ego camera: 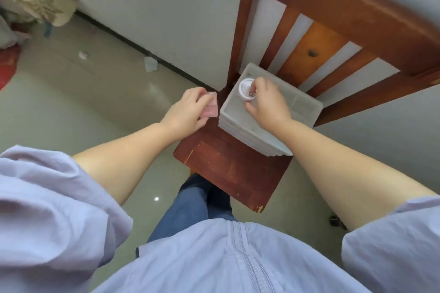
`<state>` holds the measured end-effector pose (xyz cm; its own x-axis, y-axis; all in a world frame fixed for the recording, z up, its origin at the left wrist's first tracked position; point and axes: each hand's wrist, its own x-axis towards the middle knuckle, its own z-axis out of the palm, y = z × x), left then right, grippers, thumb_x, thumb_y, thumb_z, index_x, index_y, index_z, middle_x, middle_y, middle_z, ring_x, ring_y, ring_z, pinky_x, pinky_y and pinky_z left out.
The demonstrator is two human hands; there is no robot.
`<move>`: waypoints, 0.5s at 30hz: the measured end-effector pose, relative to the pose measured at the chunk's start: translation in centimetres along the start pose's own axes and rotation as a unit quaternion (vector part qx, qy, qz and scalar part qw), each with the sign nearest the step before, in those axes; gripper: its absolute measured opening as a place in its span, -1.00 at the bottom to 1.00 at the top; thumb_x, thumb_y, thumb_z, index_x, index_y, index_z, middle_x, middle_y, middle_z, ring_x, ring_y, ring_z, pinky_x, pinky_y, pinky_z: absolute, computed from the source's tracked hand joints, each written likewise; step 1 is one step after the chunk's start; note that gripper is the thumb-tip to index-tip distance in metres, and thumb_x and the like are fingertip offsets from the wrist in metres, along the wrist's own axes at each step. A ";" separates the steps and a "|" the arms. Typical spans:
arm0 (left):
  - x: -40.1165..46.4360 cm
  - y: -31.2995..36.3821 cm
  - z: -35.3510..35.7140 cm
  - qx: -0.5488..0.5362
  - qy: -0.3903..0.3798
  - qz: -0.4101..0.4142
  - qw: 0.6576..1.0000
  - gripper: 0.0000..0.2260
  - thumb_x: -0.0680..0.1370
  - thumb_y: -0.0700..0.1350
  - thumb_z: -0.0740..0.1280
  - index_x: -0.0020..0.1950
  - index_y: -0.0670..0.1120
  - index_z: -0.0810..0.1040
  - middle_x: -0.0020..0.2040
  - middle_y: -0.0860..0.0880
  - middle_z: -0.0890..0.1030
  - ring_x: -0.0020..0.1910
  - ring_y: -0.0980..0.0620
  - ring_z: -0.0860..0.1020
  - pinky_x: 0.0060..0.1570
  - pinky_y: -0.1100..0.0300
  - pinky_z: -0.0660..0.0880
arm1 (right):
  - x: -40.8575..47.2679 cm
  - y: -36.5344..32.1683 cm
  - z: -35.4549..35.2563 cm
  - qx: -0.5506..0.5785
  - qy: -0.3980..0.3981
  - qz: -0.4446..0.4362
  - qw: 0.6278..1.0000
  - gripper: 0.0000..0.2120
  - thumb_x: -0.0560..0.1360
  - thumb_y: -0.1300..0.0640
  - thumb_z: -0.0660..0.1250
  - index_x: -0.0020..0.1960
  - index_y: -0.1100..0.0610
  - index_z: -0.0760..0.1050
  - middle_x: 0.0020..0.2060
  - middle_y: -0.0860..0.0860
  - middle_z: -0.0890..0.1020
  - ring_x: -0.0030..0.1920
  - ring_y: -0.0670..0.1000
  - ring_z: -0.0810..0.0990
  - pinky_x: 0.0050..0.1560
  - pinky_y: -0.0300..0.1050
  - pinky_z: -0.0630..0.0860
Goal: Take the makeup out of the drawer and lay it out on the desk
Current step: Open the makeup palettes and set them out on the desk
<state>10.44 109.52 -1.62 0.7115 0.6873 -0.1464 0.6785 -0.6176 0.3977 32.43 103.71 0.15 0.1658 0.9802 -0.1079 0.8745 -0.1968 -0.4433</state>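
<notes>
A white plastic drawer box [307, 108] sits on the seat of a wooden chair [228, 164]. My right hand [266, 100] is over the box and grips a round white jar [245, 89] at its far left corner; a small shiny item shows between the fingers. My left hand [188, 110] is just left of the box, above the seat's edge, and holds a small pink square makeup compact [210, 108]. The inside of the box is mostly hidden by my right hand.
The chair's slatted back [316, 31] stands against a white wall. Beige tiled floor lies to the left, with scraps of paper [150, 64], a red object [7, 66] and cloth at the far left. My legs stand in front of the seat.
</notes>
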 end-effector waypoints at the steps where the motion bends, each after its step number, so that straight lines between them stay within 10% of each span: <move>1: -1.6 -0.3 -0.1 -0.010 0.012 -0.040 0.999 -0.56 0.47 -0.16 0.36 0.32 -0.16 0.38 0.31 -0.18 0.36 0.33 -0.17 0.28 -0.07 -0.13 0.53 | -0.4 -1.2 0.0 0.006 -0.013 -0.018 1.000 -0.79 0.48 0.17 0.33 0.04 0.22 0.38 0.03 0.16 0.50 0.05 0.15 0.44 -0.05 -0.02 0.40; 15: -33.5 -3.6 -1.5 -0.035 0.184 -0.415 0.890 -0.56 0.49 -0.09 0.33 0.36 -0.05 0.36 0.33 -0.05 0.33 0.33 -0.06 0.27 -0.10 0.04 0.49 | -10.5 -24.5 8.5 -0.040 -0.161 -0.311 0.936 -0.78 0.51 0.16 0.27 0.09 0.24 0.36 0.06 0.14 0.46 0.07 0.16 0.41 -0.15 -0.01 0.42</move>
<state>-16.10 89.29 3.17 -0.1470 0.9823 -0.1157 0.9202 0.1787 0.3483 5.39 98.08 4.60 -0.5215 0.8449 -0.1195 0.7895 0.4246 -0.4432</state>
